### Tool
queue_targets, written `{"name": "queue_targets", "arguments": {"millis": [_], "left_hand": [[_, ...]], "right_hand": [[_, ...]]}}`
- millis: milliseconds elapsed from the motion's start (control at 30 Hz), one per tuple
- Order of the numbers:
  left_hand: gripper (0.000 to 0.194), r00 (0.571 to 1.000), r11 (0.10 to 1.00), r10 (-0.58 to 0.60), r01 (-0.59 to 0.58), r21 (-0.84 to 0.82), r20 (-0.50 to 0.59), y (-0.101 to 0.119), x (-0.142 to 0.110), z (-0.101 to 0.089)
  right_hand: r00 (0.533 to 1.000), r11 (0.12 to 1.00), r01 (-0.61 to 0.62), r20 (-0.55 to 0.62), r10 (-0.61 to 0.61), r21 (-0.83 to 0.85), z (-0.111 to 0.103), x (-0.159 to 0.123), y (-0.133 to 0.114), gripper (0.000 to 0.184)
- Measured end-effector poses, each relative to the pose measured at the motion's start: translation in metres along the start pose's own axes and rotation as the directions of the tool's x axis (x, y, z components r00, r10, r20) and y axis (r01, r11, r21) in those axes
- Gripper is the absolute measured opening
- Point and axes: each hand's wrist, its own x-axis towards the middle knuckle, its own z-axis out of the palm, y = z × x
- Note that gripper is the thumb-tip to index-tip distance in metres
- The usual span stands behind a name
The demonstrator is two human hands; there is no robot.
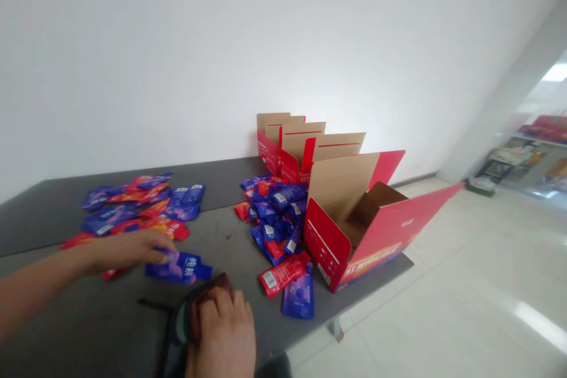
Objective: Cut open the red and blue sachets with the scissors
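Observation:
My left hand [148, 250] reaches in from the left, its fingers closed on the near edge of a flat purple pouch [177, 269] with white lettering. The pouch is just above the dark table. At the bottom middle, my right hand [225, 331] is wrapped round a black handheld device [181, 322] that looks like a barcode scanner. It is blurred and partly covered by my fingers. Behind my left hand lies a spread of red and purple pouches [133, 204]. To the right is a heaped pile of similar pouches [279, 212], with a red pouch [283, 274] and a purple pouch [300, 295] nearest me.
An open red carton [328, 239] with raised flaps stands at the table's right edge. Several more open cartons [290, 162] are lined up behind it, towards the white wall. The grey table [212, 236] ends at the right above a tiled floor. Shelving [522, 156] is blurred far right.

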Motion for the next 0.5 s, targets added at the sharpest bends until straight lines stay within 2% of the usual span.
{"name": "queue_targets", "arguments": {"millis": [100,167,233,300,333,433,500], "left_hand": [[0.035,1.0,0.984,-0.007,0.007,-0.179,0.001,0.02,0.026,-0.025],[0.042,1.0,0.974,-0.025,0.023,-0.227,-0.006,0.034,0.047,-0.03],[0.046,1.0,0.997,0.0,-0.001,-0.081,-0.018,0.046,0.064,-0.024],[0.04,1.0,1.0,0.002,-0.002,0.007,0.023,0.055,0.071,-0.014],[0.038,0.997,0.988,0.046,-0.054,0.147,0.059,0.058,0.07,-0.009],[0.042,0.99,0.917,0.09,-0.126,0.378,0.111,0.058,0.052,0.0],[0.043,0.997,0.896,0.057,-0.075,0.439,0.053,0.049,0.034,0.003]], "right_hand": [[1.0,1.0,0.003,0.001,-0.003,0.02,-0.002,-0.001,-0.001,0.011],[0.999,0.999,0.011,0.033,-0.012,0.032,-0.006,-0.001,-0.001,0.014],[0.997,0.999,0.01,0.072,-0.014,0.05,-0.011,0.0,-0.002,0.021],[0.995,0.997,0.001,0.1,-0.008,0.072,-0.014,0.001,-0.002,0.029],[0.994,0.997,-0.002,0.108,-0.006,0.08,-0.016,0.002,-0.002,0.032],[0.993,0.995,0.006,0.12,-0.017,0.096,-0.017,0.002,-0.001,0.036],[0.992,0.995,0.018,0.121,-0.029,0.095,-0.018,0.002,-0.001,0.038]]}}
